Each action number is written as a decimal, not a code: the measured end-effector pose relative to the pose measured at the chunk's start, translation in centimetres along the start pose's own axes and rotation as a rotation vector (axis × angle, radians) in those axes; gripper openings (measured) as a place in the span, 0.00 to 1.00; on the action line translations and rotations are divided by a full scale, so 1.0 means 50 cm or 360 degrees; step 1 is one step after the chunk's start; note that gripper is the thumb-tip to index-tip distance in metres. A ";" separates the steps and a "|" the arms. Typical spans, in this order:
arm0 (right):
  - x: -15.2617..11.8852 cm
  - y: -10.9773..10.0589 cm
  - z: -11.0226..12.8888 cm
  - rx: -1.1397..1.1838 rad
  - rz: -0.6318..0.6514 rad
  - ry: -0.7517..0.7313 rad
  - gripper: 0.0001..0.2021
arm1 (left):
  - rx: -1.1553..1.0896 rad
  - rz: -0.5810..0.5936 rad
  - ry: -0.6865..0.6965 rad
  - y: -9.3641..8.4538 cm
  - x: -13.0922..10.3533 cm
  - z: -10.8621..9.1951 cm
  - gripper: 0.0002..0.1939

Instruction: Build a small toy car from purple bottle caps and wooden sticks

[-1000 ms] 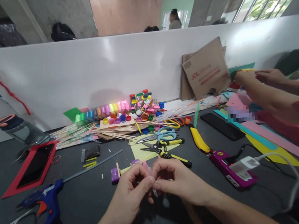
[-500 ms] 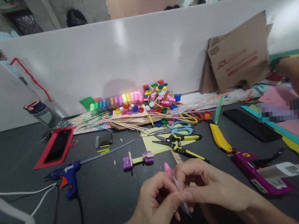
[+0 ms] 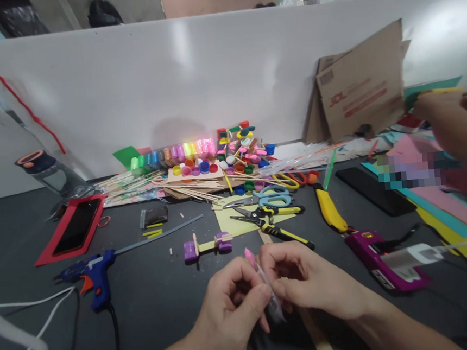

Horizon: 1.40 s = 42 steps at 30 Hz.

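My left hand [image 3: 238, 300] and my right hand [image 3: 300, 278] meet low in the middle of the view, both pinching a narrow clear plastic packet [image 3: 274, 305]. A pink tip [image 3: 250, 257], perhaps soft clay, pokes out above the fingers. Most of the packet is covered by my hands. Just beyond them lies a small model [image 3: 207, 247] of purple blocks joined by a pale yellow strip and wooden sticks. Behind my right hand, yellow-and-black shears [image 3: 270, 223] and blue-handled scissors [image 3: 274, 197] rest on a pale yellow sheet [image 3: 231, 221].
A blue glue gun [image 3: 99, 276] with its cable lies left, near a phone [image 3: 78, 226] on red card and a water bottle [image 3: 53, 174]. Right are a yellow cutter [image 3: 330, 210] and a purple power strip [image 3: 384, 260]. Another person's hand [image 3: 453, 123] reaches in at far right.
The view has shifted slightly, so everything sits further left. My right fingers have moved a little up along the packet, and more of its lower end shows.
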State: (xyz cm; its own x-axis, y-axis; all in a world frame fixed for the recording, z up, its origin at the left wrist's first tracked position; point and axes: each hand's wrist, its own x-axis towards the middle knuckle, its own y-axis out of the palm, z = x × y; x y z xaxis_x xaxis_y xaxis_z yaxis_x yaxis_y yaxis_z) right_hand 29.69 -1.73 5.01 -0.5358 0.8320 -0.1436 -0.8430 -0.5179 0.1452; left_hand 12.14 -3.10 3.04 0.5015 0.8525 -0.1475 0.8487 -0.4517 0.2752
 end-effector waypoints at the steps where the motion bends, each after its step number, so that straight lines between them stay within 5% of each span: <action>1: 0.002 0.002 -0.001 0.0008 0.0006 -0.0023 0.14 | 0.0051 -0.0026 0.0004 0.000 0.001 -0.003 0.21; 6: 0.006 0.004 -0.005 0.0022 -0.0013 -0.0127 0.14 | 0.0423 -0.0133 0.0121 -0.005 0.007 -0.014 0.13; 14: -0.009 0.012 0.014 -0.0397 -0.0343 -0.0233 0.09 | 0.0217 -0.0025 0.0121 -0.010 0.008 -0.022 0.12; 24: -0.009 0.002 0.004 0.0234 0.0036 -0.0009 0.09 | 0.0108 0.0247 0.0031 -0.022 0.011 -0.036 0.15; 42: -0.018 0.021 -0.009 0.0252 0.0030 -0.0084 0.11 | 0.0487 0.0405 0.0008 -0.037 -0.004 -0.076 0.14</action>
State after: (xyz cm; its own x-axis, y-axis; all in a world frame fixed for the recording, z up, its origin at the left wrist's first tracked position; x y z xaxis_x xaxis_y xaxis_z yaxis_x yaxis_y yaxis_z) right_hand 29.29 -3.11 4.85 -0.5448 0.8339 -0.0883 -0.8127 -0.4992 0.3004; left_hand 9.84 -1.44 6.17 0.7021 0.7041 -0.1065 0.7086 -0.7056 0.0064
